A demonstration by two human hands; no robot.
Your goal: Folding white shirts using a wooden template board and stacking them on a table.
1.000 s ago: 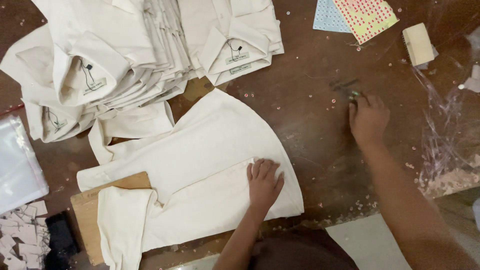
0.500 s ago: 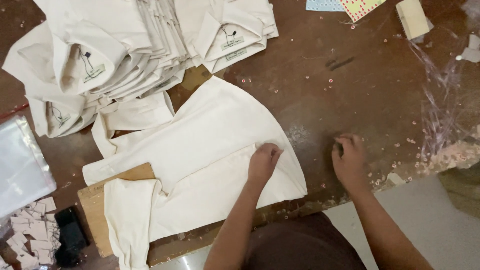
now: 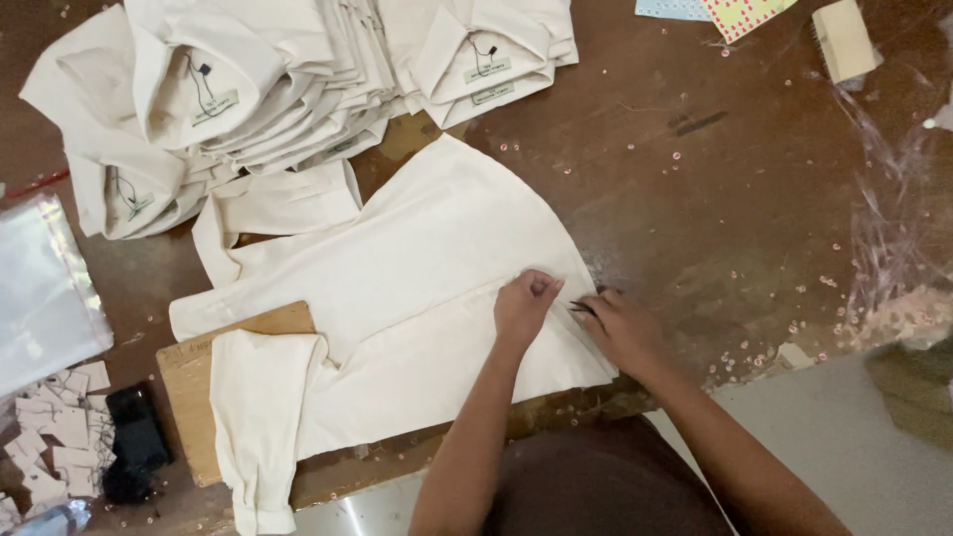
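Fingers of the left hand [image 3: 524, 301] pinch the cream shirt [image 3: 417, 268] at its right edge, while the right hand [image 3: 617, 328], curled, grips a thin dark tool [image 3: 584, 309] beside it.

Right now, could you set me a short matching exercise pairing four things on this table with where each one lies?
Things:
1. cream shirt
2. stack of folded shirts
3. clear plastic bags
4. wooden board

Places:
A. left edge of the table
B. far side, top left
C. spread flat under both hands
D. beneath the spread shirt's left end

Pairs: 1-C, 2-B, 3-A, 4-D. The left hand and right hand pinch the shirt's right end.
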